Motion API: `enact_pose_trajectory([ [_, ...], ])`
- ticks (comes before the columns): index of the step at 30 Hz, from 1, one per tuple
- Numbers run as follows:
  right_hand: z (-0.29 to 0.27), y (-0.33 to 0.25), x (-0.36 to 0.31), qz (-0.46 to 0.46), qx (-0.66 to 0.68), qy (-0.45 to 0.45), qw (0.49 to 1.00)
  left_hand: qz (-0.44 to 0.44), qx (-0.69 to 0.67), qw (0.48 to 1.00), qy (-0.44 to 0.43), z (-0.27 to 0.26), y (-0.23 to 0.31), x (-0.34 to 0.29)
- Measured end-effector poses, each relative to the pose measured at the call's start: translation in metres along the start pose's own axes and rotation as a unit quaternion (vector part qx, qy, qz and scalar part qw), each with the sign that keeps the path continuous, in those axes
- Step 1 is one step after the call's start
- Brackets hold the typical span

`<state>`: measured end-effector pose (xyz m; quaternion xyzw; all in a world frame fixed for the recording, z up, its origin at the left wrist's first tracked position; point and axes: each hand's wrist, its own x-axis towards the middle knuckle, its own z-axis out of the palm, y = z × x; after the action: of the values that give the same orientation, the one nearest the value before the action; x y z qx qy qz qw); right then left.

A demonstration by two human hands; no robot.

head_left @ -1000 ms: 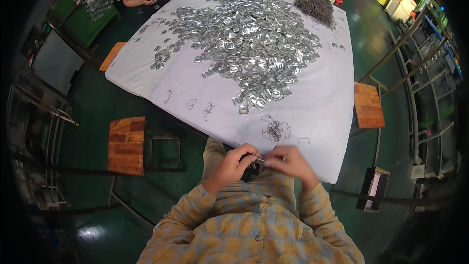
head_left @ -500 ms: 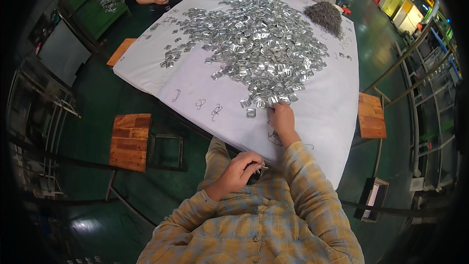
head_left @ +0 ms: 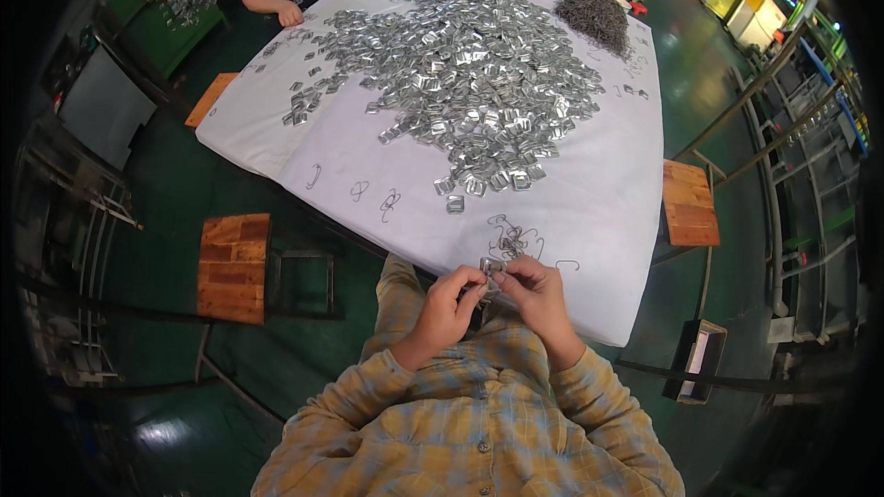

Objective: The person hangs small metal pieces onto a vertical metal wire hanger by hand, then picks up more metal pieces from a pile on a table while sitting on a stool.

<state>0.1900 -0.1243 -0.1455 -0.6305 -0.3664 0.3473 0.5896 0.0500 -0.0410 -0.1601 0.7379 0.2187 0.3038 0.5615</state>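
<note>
Just over the table's near edge, my two hands meet at a small square silver metal buckle (head_left: pixel 491 265). My left hand (head_left: pixel 444 311) pinches from its left side. Thin shiny metal bits show below those fingers, too small to make out. My right hand (head_left: pixel 543 299) grips the buckle's other side between thumb and forefinger. Right behind the hands lies a loose cluster of bent wire hooks (head_left: pixel 509 239). A big heap of similar silver buckles (head_left: pixel 470 74) spreads over the middle of the white-covered table (head_left: pixel 589 221), with one buckle (head_left: pixel 456 205) lying apart at its near end.
Several wire hooks (head_left: pixel 390 204) lie scattered on the left. A dark pile of hooks (head_left: pixel 594 20) sits far right. Two people stand across the table, one with hands (head_left: pixel 290 14) at the left edge. Wooden stools (head_left: pixel 232 267) flank the table; a box (head_left: pixel 697 364) stands at right.
My right hand has come back from the near end of the heap with a buckle and joined my left hand, which has risen slightly. The far-left person's hands have moved apart.
</note>
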Motion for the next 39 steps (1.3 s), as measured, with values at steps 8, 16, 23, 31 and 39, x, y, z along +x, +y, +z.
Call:
enact_pose_trajectory([
  [8, 0.006, 0.002, -0.028, -0.052, -0.034, 0.062, 0.996, -0.036, 0.04, 0.995, -0.078, -0.008, 0.006, 0.001],
  [16, 0.004, 0.011, -0.047, -0.083, -0.067, 0.084, 0.991, 0.129, 0.285, 0.95, -0.025, -0.005, -0.059, 0.081],
  [23, 0.006, 0.013, -0.056, -0.075, -0.075, 0.095, 0.99, 0.148, 0.548, 0.818, -0.088, 0.041, -0.055, 0.12],
  [31, 0.007, 0.007, -0.056, -0.088, -0.077, 0.082, 0.99, 0.022, 0.462, 0.887, -0.011, -0.009, -0.07, 0.122],
  [39, 0.011, 0.007, -0.055, -0.061, -0.042, 0.051, 0.996, -0.083, 0.471, 0.878, 0.027, -0.103, -0.059, 0.107],
])
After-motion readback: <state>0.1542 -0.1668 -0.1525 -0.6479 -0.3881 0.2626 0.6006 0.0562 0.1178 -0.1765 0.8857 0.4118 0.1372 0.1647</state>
